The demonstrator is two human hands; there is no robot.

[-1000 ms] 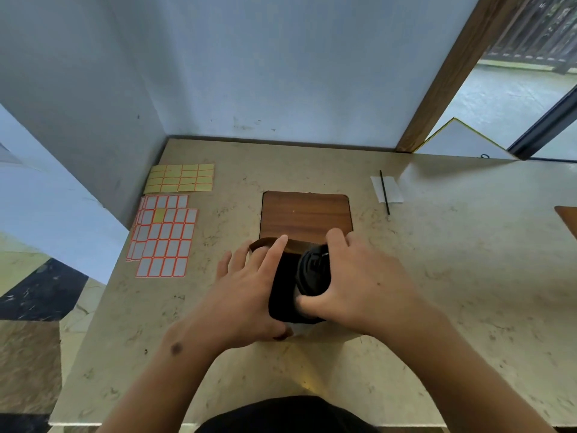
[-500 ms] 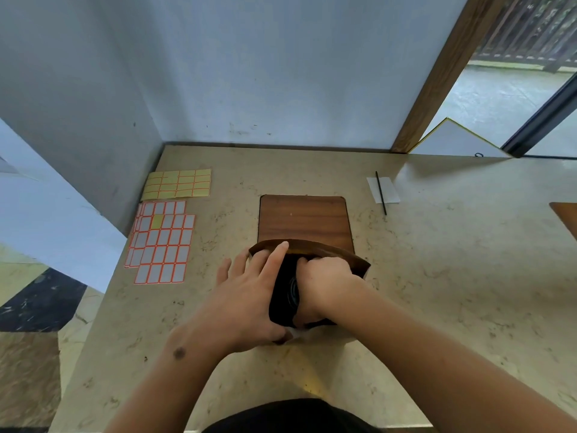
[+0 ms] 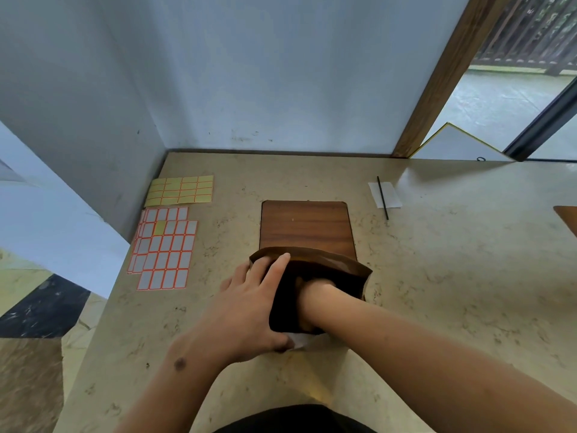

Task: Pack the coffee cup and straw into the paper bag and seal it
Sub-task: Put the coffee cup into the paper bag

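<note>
A brown paper bag (image 3: 342,266) stands open on the beige counter, its mouth facing me. My left hand (image 3: 249,304) grips the bag's left side, fingers over the rim. My right hand (image 3: 313,293) is pushed into the bag up to the wrist, so its fingers are hidden. The black coffee cup does not show; the bag's dark inside hides whatever is in it. A thin black straw (image 3: 382,198) lies on a white paper slip (image 3: 390,195) at the back right, far from both hands.
A wooden board (image 3: 306,225) lies flat just behind the bag. Sheets of orange-edged white labels (image 3: 165,248) and yellow labels (image 3: 181,189) lie at the left. Walls close off the back and left. Another wooden piece (image 3: 566,215) shows at the right edge.
My right hand carried the black cup down into the bag and has gone deeper, until only the wrist shows. My left hand kept its hold on the bag.
</note>
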